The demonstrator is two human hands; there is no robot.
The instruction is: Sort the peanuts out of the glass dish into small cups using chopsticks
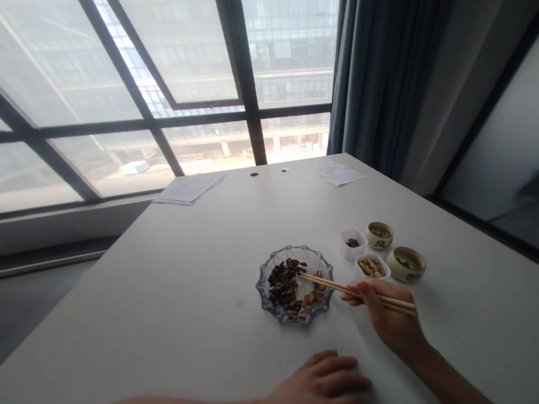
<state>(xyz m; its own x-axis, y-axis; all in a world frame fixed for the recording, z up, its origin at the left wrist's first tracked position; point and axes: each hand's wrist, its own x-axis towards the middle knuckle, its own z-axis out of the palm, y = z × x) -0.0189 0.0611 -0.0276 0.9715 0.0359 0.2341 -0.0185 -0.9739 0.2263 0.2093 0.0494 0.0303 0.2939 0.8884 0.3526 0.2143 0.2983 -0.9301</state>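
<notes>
My right hand is closed around a pair of wooden chopsticks. Their tips reach into a scalloped glass bowl, among dark brown seeds or nuts; whether anything is pinched between the tips is too small to tell. Lighter brown pieces lie along the bowl's right side. My left hand rests palm down on the table in front of the bowl, fingers apart, holding nothing. Just beyond my right hand stands a white plastic cup with peanuts in it.
Another white cup holds small dark pieces. Two cream ceramic bowls with dark markings stand to its right. Papers lie at the white table's far left, with more sheets near the far corner, below the windows.
</notes>
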